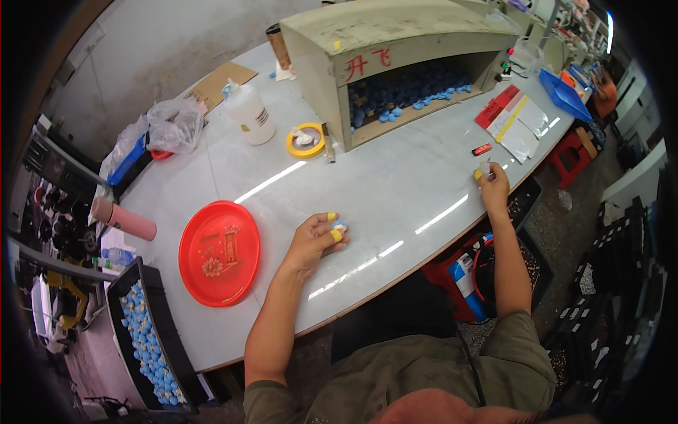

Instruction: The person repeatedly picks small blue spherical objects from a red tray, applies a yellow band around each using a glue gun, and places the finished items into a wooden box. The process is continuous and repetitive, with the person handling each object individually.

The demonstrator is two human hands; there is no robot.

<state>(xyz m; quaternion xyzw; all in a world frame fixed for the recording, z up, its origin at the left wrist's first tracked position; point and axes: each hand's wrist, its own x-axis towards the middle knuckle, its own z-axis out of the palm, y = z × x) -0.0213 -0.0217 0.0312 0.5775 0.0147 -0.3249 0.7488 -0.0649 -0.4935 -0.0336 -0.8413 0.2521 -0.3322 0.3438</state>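
My left hand [311,244] is closed above the middle of the worktable, pinching a small blue-and-white piece [340,225] between thumb and fingers. Yellow tape wraps its thumb tip and one fingertip. Farther right, near the table's edge, my right hand [496,186] is closed around a small whitish, partly see-through item [485,166]; its kind is too small to make out. Yellow covers a fingertip here too. Just beyond this hand lies a small red-and-black object [482,149]. To the left of my left forearm rests a round red tray [229,279].
A metal box [314,85] with an open front holds many blue pieces [409,95]. Around it are a white squeeze bottle [248,116], a yellow tape roll [295,147] and paper packets [519,127]. A pink flask [127,219] and a black bin [180,346] of blue pieces are left.
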